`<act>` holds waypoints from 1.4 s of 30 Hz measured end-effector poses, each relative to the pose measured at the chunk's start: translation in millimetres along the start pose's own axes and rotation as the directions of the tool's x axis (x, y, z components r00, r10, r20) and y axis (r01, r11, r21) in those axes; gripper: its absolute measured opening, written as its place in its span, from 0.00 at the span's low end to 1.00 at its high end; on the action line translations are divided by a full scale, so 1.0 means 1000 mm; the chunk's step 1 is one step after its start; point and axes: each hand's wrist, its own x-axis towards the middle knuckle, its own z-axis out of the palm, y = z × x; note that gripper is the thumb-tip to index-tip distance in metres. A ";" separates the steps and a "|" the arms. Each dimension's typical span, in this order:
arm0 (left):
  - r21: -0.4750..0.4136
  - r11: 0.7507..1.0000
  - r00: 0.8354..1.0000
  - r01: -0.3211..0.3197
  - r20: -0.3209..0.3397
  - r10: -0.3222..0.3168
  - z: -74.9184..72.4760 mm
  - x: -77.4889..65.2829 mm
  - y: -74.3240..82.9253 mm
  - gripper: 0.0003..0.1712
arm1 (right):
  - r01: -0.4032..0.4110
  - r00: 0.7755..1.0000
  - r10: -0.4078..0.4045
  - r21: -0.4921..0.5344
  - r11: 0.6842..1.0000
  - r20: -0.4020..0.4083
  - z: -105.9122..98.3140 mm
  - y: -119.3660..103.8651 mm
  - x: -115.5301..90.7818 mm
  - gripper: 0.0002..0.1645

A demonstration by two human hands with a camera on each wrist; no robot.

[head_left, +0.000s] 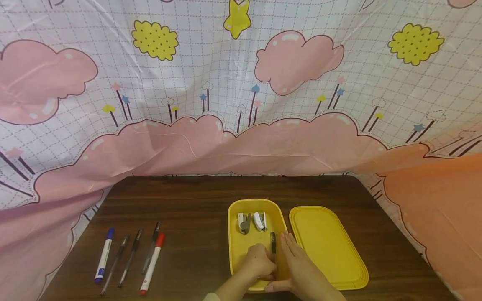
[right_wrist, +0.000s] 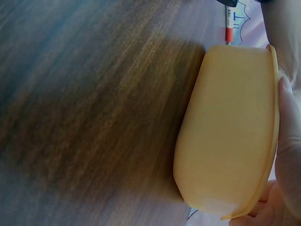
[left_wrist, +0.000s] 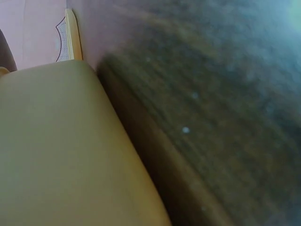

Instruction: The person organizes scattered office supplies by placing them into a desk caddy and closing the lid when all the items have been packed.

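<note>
Now the left hand (head_left: 259, 262), half hidden, probably pinches the pen (head_left: 273, 241) to set it in the box (head_left: 239, 247), the right hand (head_left: 299, 266) straight-fingered beside it, so next should be letting go.

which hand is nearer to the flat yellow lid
The right. The right hand is at the yellow box's right side, right beside the lid; the left hand is over the box's interior, farther left of the lid.
</note>
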 end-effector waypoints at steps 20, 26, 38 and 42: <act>0.028 0.999 0.999 -0.028 -0.014 0.029 -0.008 -0.001 0.002 0.16 | -0.023 1.000 0.023 0.022 1.000 0.008 0.000 -0.001 0.000 0.77; -0.017 1.000 1.000 -0.019 -0.024 0.019 -0.015 0.000 0.005 0.13 | -0.018 1.000 0.018 0.019 1.000 0.004 0.001 0.000 0.000 0.77; -0.152 0.988 0.999 -0.039 -0.018 0.037 -0.044 -0.003 0.018 0.18 | -0.006 1.000 0.006 -0.005 1.000 -0.006 0.002 0.001 -0.003 0.78; -0.224 0.973 0.999 -0.055 -0.015 0.053 -0.063 -0.006 0.026 0.19 | -0.002 1.000 0.002 -0.011 1.000 -0.012 0.002 0.002 -0.003 0.78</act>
